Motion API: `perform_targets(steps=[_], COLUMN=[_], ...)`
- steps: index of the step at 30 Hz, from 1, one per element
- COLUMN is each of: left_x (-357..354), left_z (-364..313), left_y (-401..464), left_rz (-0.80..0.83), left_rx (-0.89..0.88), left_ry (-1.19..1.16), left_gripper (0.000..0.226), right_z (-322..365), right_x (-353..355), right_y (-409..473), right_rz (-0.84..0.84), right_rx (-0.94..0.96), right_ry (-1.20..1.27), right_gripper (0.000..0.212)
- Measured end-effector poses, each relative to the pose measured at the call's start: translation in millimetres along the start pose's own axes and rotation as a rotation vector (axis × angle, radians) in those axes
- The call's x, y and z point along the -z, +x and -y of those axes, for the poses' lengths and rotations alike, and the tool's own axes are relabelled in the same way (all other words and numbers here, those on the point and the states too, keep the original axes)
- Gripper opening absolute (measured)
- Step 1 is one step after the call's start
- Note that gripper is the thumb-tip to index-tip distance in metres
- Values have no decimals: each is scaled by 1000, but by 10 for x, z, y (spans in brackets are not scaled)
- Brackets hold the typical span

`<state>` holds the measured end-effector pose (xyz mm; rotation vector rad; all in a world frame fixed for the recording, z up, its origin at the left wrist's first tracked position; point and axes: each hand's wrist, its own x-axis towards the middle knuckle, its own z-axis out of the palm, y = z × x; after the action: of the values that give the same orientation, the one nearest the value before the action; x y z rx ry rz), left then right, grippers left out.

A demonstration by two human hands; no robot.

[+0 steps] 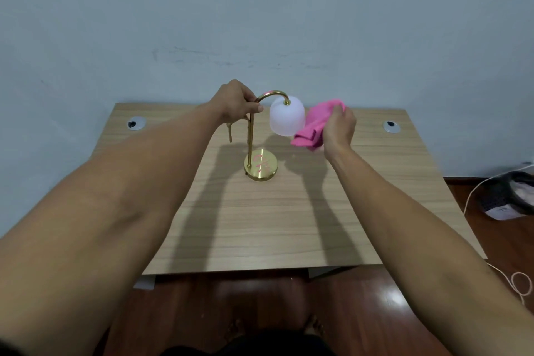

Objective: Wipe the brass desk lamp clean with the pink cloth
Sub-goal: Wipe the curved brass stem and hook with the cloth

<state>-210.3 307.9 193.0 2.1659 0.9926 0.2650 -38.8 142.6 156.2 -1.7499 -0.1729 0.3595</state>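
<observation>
Standing upright near the middle of the counter (289, 225), the brass desk lamp (250, 136) is steadied by the left hand (235, 101), whose grip is closed around the stem just below the point where it curves over. The lamp's round base (261, 165) rests flat on the wood-grain surface, and pink reflections are seen on its polished top. A frosted white shade (287, 118) hangs from the end of the curved neck, its open mouth facing downward. A thin cord or chain is seen dangling beside the stem under the left hand, though what it is cannot be told.

The pink cloth (316, 124) is held bunched in the right hand (339, 127), the grip closed on it. The cloth is raised above the counter, just beside the right side of the shade; whether the two are touching cannot be told. Folds of the cloth hang below the fingers.

Two round cable grommets are set into the counter, one at the far left (135, 123) and one at the far right (391, 126). A pale wall (260, 23) is seen behind the counter. On the dark wooden floor (361, 312) to the right, a white cord (520, 286) lies looped, and a dark basket (508, 196) sits farther back.
</observation>
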Motion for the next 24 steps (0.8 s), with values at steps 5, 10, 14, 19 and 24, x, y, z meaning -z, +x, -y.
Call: perform_targets(steps=[5, 10, 14, 19, 24], left_x=[12, 13, -3, 22, 39], left_z=[77, 150, 190, 171, 150], left_y=[-4, 32, 87, 102, 121], left_rz=[38, 19, 31, 75, 103], left_rx=[33, 39, 27, 20, 7], left_ry=[41, 0, -24, -23, -30], left_gripper=[19, 12, 12, 22, 14], right_z=[410, 223, 29, 140, -61], right_x=[-417, -693, -630, -662, -613], right_y=[-334, -549, -416, -327, -389], right_rz=[154, 508, 462, 370, 425], right_rx=[329, 565, 956, 563, 1008], right_ry=[-12, -358, -635, -363, -611], right_gripper=[25, 40, 34, 43, 43])
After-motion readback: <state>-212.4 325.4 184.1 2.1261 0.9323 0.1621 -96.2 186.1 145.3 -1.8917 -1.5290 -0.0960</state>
